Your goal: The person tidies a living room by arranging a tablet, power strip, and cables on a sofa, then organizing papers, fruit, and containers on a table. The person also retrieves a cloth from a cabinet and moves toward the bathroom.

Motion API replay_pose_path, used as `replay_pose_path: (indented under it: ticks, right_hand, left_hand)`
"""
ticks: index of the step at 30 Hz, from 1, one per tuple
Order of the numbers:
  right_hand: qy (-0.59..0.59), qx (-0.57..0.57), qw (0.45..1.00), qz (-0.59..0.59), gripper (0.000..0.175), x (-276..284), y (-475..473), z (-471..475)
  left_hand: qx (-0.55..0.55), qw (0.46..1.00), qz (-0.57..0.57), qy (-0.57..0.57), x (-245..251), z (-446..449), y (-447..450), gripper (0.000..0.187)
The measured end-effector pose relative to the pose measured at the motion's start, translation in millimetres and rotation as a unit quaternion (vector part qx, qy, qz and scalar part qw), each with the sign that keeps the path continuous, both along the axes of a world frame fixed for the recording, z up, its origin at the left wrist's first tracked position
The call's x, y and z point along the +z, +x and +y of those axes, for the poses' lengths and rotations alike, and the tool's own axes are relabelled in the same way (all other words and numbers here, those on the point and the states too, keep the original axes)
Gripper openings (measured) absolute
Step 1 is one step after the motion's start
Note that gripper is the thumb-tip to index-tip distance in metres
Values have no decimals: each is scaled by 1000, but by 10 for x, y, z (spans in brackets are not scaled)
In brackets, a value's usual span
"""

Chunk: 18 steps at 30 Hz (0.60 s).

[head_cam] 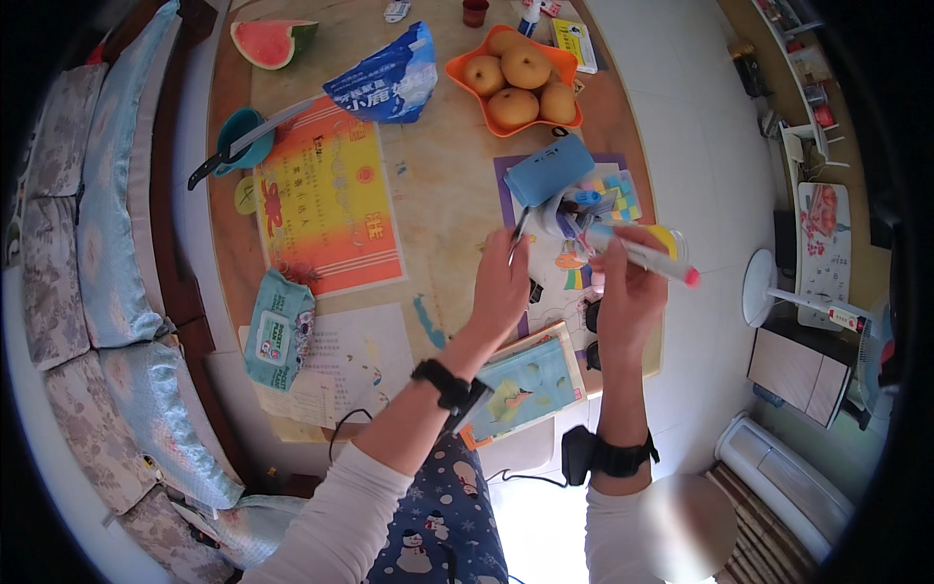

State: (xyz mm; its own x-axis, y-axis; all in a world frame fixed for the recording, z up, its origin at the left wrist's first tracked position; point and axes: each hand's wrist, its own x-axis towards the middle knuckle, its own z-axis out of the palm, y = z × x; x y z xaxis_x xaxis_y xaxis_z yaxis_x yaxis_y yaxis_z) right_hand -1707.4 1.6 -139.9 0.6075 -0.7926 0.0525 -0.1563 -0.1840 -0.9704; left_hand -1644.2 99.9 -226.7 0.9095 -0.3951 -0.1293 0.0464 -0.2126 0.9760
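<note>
My left hand grips a slim, dark pen-like object, partly hidden by the fingers. In my right hand is a white marker pen with a pink end, slightly blurred and tilted down to the right. Just left of the marker stands a pen cup crowded with pens, among them one with a blue cap. Against the cup's far side lies a blue box-shaped case. A round yellow item shows behind my right fingers. Beneath the hands is a drawing sheet with coloured figures.
An orange star-shaped bowl holds several round fruits. Farther left are a blue pouch, a watermelon piece, and a knife across a teal cup. A certificate, wipes pack, booklet and sunglasses lie nearer.
</note>
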Motion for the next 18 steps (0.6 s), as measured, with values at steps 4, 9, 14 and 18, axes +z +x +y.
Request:
replay_pose_path:
  ticks: [4, 9, 14, 18]
  right_hand:
    - [-10, -34, 997, 64, 14, -55, 152, -92]
    - [-96, -32, 987, 127, 12, -107, 90, -111]
    - [-177, 9, 975, 136, 15, -136, -47, -87]
    - [-220, 40, 962, 160, 18, -186, -150, -26]
  left_hand:
    - [-66, 991, 10, -112, 104, -393, 363, 20]
    - [-104, 978, 61, -168, 33, -598, 412, 20]
    - [-159, 976, 59, -135, -141, -642, 347, 28]
    - [-143, 984, 11, -107, -232, -635, 343, 31]
